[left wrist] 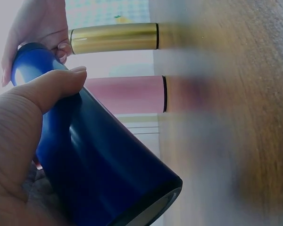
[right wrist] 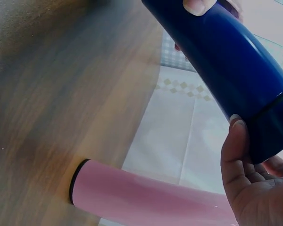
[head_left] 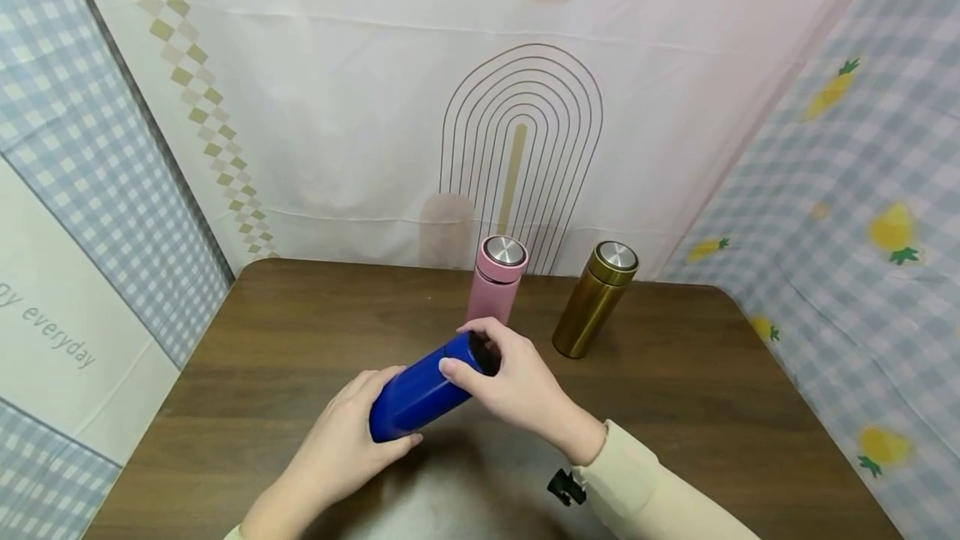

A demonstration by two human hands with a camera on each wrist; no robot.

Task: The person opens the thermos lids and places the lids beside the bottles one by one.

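A blue thermos flask (head_left: 420, 394) is held tilted above the wooden table, its lid end raised toward the right. My left hand (head_left: 341, 440) grips the body near the base; in the left wrist view the thumb lies across the blue flask (left wrist: 99, 146). Around the lid end curl the thumb and fingers of my right hand (head_left: 517, 373), just above the seam between lid and body. The right wrist view shows that right hand (right wrist: 257, 188) touching the lid. The top of the lid is mostly hidden by the fingers.
Behind the hands a pink thermos flask (head_left: 495, 286) stands upright on the table (head_left: 300, 323). A gold thermos flask (head_left: 596, 298) stands to its right. A patterned white cloth (head_left: 360, 132) hangs behind the table, with checked cloths at both sides. A small black clip (head_left: 566, 487) is by the right sleeve.
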